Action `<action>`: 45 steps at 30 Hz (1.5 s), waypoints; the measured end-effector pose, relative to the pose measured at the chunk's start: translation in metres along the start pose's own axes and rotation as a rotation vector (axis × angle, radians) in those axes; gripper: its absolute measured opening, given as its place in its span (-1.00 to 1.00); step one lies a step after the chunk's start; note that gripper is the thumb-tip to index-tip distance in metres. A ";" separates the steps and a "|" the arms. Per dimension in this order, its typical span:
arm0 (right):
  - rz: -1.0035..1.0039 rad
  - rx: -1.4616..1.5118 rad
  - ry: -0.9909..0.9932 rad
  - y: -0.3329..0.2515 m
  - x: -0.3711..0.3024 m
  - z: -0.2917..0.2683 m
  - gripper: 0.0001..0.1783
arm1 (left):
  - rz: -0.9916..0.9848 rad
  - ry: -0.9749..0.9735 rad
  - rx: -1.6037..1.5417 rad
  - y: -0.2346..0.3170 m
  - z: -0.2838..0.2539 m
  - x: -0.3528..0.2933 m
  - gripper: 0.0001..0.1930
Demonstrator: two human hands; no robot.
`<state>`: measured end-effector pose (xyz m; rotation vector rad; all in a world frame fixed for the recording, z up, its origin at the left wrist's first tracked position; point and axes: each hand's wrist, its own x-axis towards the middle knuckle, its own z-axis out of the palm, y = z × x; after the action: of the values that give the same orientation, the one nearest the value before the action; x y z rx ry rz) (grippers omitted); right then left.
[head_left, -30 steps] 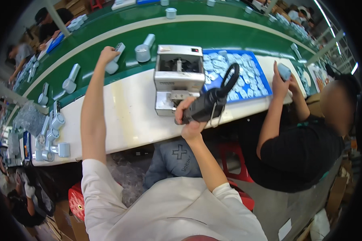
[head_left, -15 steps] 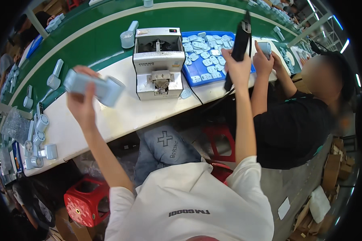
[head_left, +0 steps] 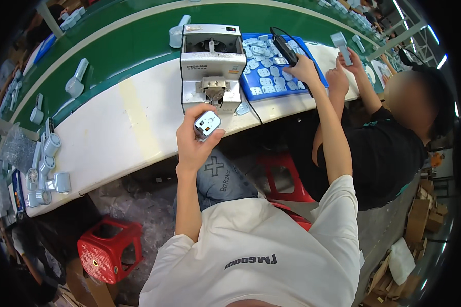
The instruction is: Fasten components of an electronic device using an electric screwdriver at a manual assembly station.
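Observation:
My left hand grips a pale-blue plastic housing just in front of the screw feeder. The housing's end faces up, showing a whitish plate with small dark and orange slots; the rest of it is hidden by the hand and the angle. The screw feeder is a silver-grey box with a metal outlet at its front. Farther right, my right hand is closed round a black corded electric screwdriver, tilted over the blue tray. Several pale-blue plates lie in that tray.
At right, a co-worker's hands hold a similar pale-blue part. Several housings stand at the white table's left end. Behind runs a green conveyor with more housings. A red stool stands below left.
My left hand has brought the housing right to the feeder's front and turned its end upward. My right hand has lowered slightly, and the screwdriver has tipped from upright to leaning left over the tray.

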<state>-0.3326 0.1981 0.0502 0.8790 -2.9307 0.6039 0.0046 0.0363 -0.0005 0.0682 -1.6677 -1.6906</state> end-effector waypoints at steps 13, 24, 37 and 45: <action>-0.218 1.314 -0.135 -0.172 -0.160 -0.030 -0.82 | 0.250 0.085 0.250 0.016 -0.015 0.008 -0.51; -0.377 0.992 -0.301 -0.211 -0.189 0.012 -0.77 | 0.115 -0.153 0.261 0.037 -0.044 -0.003 -0.42; -0.566 0.941 -0.140 -0.220 -0.164 0.000 -0.59 | 0.206 0.065 0.299 0.027 -0.036 -0.006 -0.54; -0.709 1.311 0.229 -0.243 -0.097 -0.008 -0.30 | 0.175 0.283 -0.187 0.023 -0.028 0.017 -0.74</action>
<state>-0.1216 0.0660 0.1315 1.5535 -1.5003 2.2795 0.0171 0.0066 0.0229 0.0658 -1.2659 -1.6133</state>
